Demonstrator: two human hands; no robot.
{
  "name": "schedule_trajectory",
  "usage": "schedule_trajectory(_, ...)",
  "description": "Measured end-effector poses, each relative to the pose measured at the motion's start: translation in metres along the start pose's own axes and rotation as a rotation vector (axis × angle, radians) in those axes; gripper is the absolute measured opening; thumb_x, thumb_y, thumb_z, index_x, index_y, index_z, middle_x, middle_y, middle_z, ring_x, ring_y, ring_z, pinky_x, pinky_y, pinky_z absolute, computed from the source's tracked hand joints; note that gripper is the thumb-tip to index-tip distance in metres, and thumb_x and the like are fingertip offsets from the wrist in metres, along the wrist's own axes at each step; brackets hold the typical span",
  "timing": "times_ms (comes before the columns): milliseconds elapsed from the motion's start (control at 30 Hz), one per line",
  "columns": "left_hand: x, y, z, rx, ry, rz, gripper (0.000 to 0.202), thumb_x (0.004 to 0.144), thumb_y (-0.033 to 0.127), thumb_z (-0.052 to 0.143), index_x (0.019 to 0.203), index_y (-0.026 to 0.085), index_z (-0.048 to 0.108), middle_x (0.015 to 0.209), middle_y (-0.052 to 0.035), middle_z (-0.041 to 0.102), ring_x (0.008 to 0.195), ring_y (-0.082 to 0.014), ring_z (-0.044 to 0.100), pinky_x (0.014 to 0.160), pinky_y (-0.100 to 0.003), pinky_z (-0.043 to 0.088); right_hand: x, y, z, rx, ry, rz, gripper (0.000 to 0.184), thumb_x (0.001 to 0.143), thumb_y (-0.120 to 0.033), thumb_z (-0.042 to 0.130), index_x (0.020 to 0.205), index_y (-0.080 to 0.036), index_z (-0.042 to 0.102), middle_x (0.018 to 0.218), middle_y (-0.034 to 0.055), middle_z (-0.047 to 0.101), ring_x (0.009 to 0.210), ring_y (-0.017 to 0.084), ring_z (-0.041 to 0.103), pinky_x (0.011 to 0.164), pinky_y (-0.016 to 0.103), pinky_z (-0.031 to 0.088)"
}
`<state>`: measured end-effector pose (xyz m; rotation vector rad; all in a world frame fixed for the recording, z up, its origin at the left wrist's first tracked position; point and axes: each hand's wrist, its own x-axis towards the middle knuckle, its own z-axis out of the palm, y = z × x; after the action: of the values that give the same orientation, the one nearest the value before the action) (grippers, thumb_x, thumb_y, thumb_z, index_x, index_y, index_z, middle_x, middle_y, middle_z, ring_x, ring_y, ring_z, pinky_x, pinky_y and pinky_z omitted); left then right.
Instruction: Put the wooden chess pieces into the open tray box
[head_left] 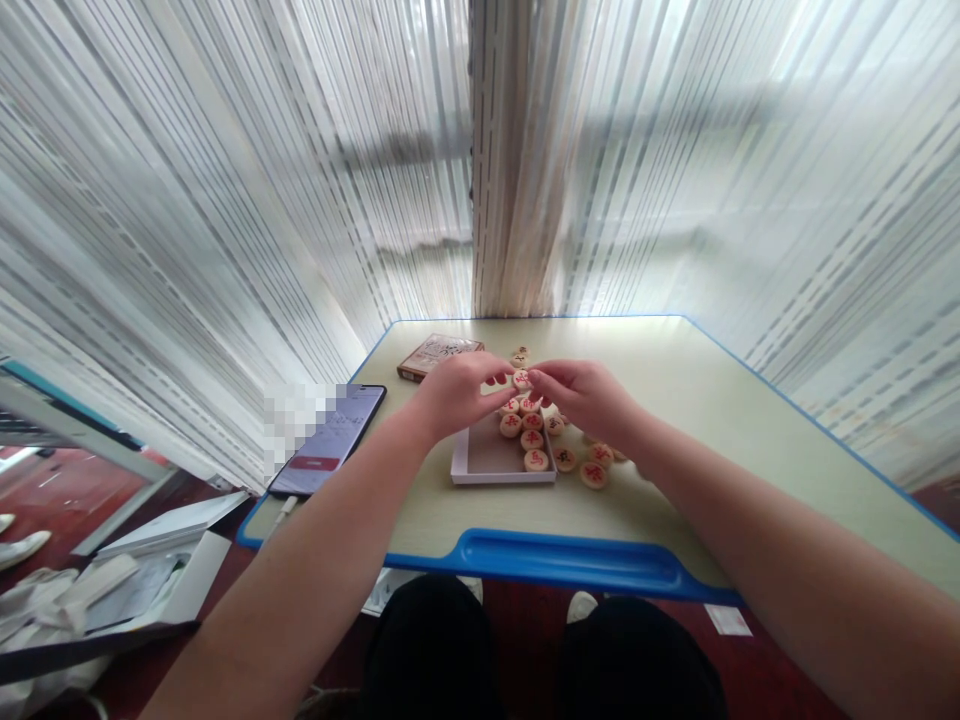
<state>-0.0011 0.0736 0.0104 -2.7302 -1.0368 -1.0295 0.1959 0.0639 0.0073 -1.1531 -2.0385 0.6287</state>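
Above the shallow white box [480, 478], a round Chinese chess piece [522, 379] with a red character sits between my two hands. My left hand [466, 385] curves in from the left, its index fingertip and thumb at the piece's left edge. From the right, my right hand [576, 392] pinches the same piece between thumb and fingers. Several red-marked pieces [532, 440] lie in the right part of the box. More loose pieces [594, 474], red and black, lie on the table right of the box, partly hidden by my right hand and forearm.
A printed brown box [439, 355] lies behind my left hand. A phone [330, 445] with a cable lies at the table's left edge. A couple of pieces [520, 356] sit farther back. The table [675, 350] has a blue rim and a blue front groove [570, 560]; curtains [517, 200] hang behind.
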Motion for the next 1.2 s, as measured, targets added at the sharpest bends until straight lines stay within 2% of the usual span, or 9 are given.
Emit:
schedule_trajectory(133,0.000,0.000,-0.001,0.009,0.007,0.004,0.017,0.080,0.029,0.061,0.086,0.015,0.068,0.076,-0.0040,0.069,0.070,-0.0143,0.062,0.067,-0.026,0.047,0.002,-0.001,0.000,0.073,0.026,0.092,0.025,0.081,-0.037,0.055,0.081,-0.016,0.069,0.071,0.0040,0.068,0.063,0.013,0.059,0.059,0.025,0.043)
schedule_trajectory(367,0.000,0.001,0.000,0.015,0.007,0.018,0.015,0.080,0.022,0.058,0.088,0.015,0.069,0.077,-0.0038,0.069,0.070,-0.0142,0.061,0.067,-0.026,0.046,0.002,-0.009,-0.005,0.368,-0.025,0.305,0.020,0.071,-0.033,0.067,0.074,-0.015,0.062,0.060,0.0008,0.062,0.051,0.008,0.051,0.046,0.020,0.036)
schedule_trajectory(533,0.000,0.004,0.000,0.026,0.021,0.014,0.016,0.078,0.021,0.058,0.091,0.016,0.068,0.077,-0.0030,0.069,0.070,-0.0138,0.062,0.067,-0.026,0.047,0.003,-0.008,0.000,0.473,0.011,0.310,0.015,0.070,-0.029,0.067,0.071,-0.015,0.062,0.063,0.0011,0.063,0.053,0.008,0.051,0.047,0.020,0.037)
schedule_trajectory(733,-0.001,0.006,0.000,0.035,0.082,0.045,0.027,0.079,0.035,0.062,0.095,0.015,0.067,0.078,-0.0053,0.069,0.069,-0.0147,0.062,0.067,-0.028,0.049,0.005,-0.002,0.004,0.551,0.030,0.307,0.021,0.069,-0.033,0.069,0.075,-0.014,0.064,0.068,0.0019,0.065,0.057,0.008,0.053,0.052,0.021,0.039)
schedule_trajectory(833,-0.001,0.006,0.001,0.040,0.106,0.044,0.031,0.079,0.037,0.063,0.100,0.015,0.064,0.085,-0.0061,0.069,0.066,-0.0129,0.061,0.067,-0.027,0.049,0.005,-0.001,0.004,0.577,0.015,0.303,0.025,0.068,-0.037,0.070,0.077,-0.014,0.065,0.068,0.0023,0.065,0.058,0.008,0.053,0.052,0.021,0.039)
schedule_trajectory(1000,-0.001,0.006,0.001,0.047,0.088,0.023,0.024,0.080,0.035,0.062,0.092,0.015,0.060,0.087,-0.0047,0.066,0.063,-0.0105,0.059,0.064,-0.025,0.047,0.004,-0.002,0.004,0.569,-0.029,0.305,0.028,0.068,-0.040,0.071,0.078,-0.014,0.067,0.067,0.0015,0.064,0.057,0.008,0.052,0.051,0.021,0.038)
schedule_trajectory(1200,0.000,0.006,-0.001,0.027,0.077,0.029,0.018,0.080,0.030,0.061,0.090,0.016,0.059,0.086,-0.0034,0.065,0.064,-0.0101,0.058,0.063,-0.024,0.046,0.003,-0.005,0.002,0.582,-0.038,0.334,0.022,0.071,-0.034,0.069,0.079,-0.014,0.066,0.071,0.0022,0.065,0.058,0.008,0.053,0.048,0.019,0.036)
